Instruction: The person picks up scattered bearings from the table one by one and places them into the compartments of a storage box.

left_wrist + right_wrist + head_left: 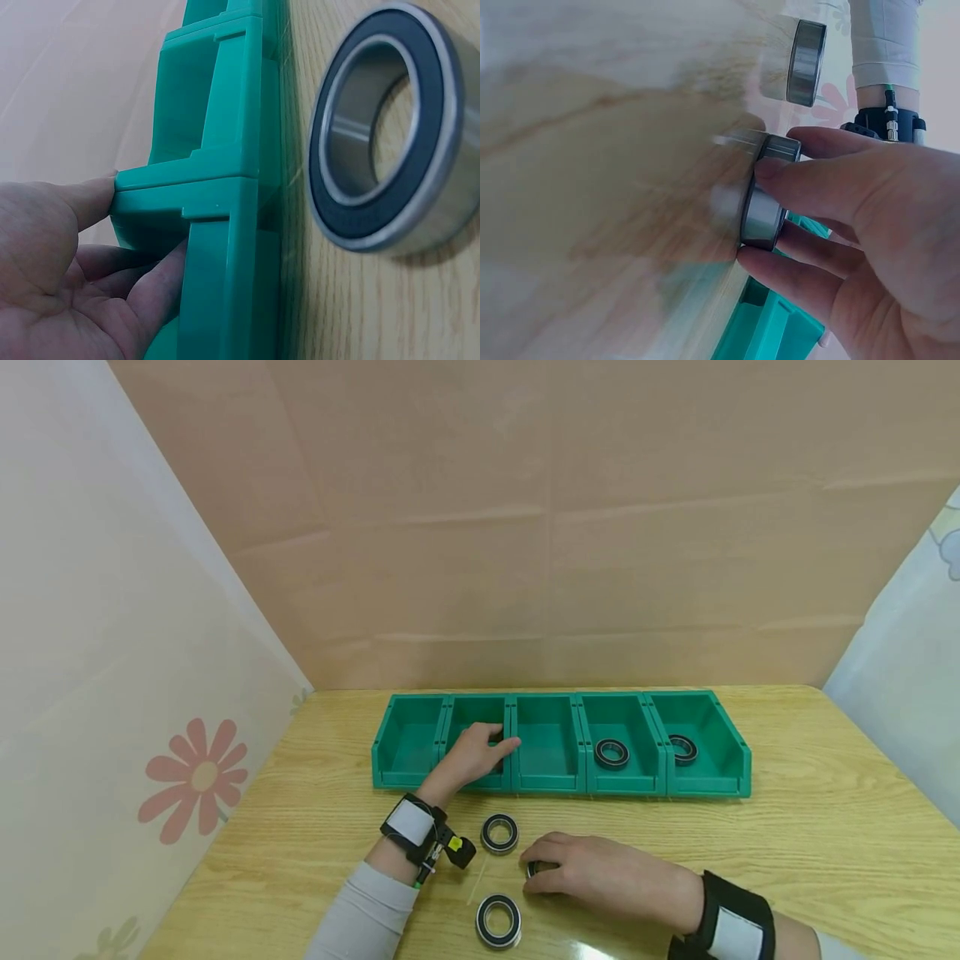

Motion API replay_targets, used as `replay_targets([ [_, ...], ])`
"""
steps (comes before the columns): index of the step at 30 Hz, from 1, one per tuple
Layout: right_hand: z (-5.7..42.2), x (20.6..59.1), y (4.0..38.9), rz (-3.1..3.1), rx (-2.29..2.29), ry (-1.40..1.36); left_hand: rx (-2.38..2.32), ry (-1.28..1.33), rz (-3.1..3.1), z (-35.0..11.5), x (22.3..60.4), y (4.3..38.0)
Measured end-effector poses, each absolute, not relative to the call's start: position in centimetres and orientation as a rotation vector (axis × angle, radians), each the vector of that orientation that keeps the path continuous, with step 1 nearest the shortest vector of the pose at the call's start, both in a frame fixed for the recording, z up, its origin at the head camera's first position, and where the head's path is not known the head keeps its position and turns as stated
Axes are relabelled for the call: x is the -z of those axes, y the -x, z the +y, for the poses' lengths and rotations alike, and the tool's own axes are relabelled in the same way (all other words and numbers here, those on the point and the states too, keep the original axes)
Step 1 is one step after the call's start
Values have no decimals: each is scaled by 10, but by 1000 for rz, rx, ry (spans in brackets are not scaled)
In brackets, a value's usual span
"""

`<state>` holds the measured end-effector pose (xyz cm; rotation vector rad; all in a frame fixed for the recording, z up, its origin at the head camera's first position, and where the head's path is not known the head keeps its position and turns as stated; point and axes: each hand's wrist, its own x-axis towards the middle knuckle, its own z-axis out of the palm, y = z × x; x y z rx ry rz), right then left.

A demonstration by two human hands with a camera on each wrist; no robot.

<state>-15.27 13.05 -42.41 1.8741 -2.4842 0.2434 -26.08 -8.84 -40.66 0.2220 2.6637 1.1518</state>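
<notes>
My left hand [472, 755] reaches into the second green bin from the left. Its thumb lies at the divider, apart from the other fingers, whose tips are hidden inside the bin [217, 202]. No held thing shows in it. Lower right, my right hand [592, 870] grips a ball bearing [765, 202] with thumb and fingers around its rim, close over the table; in the head view the hand covers most of that bearing [533, 867]. Two more bearings lie flat on the table: one nearer the bins [499, 834], the other nearer the front [498, 922].
Five joined green bins stand in a row across the wooden table [315, 827]. One bearing [612, 754] lies in the fourth bin, another [682, 749] in the rightmost. Behind the row rises a brown paper backdrop [555, 543]; a flower-printed white sheet [202, 635] hangs at the left.
</notes>
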Motion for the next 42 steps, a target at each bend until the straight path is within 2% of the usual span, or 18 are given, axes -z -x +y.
replay_targets([
  [22,133,421,152,-2480,-234,-1861,-1145,-229,2666,-87,407,259],
  [42,130,399,159,-2451,-102,-1848,-1136,-196,2653,-89,405,259],
])
